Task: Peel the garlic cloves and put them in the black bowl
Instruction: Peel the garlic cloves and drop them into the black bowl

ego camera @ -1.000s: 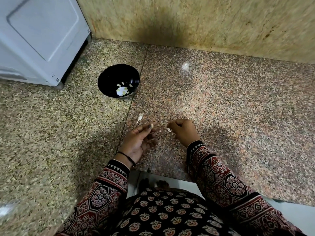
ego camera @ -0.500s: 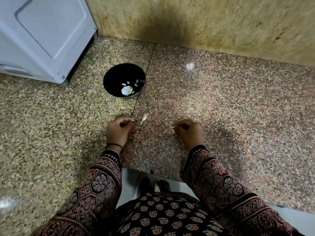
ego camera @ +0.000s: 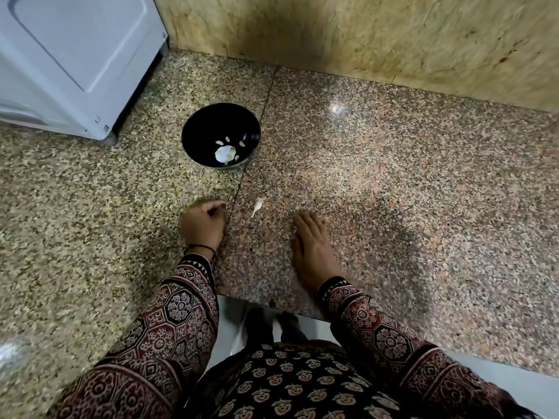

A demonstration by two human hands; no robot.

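Head view gives us a granite counter (ego camera: 393,182). Our left hand (ego camera: 205,225) rests on it with the fingers curled inward, and we cannot tell if they pinch something. Our right hand (ego camera: 312,247) lies flat with straight fingers and holds nothing. A pale garlic piece (ego camera: 257,205) lies between both hands, slightly further away. Beyond the left hand stands the black bowl (ego camera: 199,128), with peeled cloves (ego camera: 227,140) inside.

Long sleeves on both arms: left sleeve (ego camera: 169,322) & right sleeve (ego camera: 378,331) in maroon/black block print w/ cream octagon & floral medallions. Cuffs (ego camera: 196,264) edged w/ black-and-white triangle trim. Thin black thread band (ego camera: 201,247) at wrist of left hand (ego camera: 202,226). Top front (ego camera: 287,385): black, rows of small cream-orange motifs.
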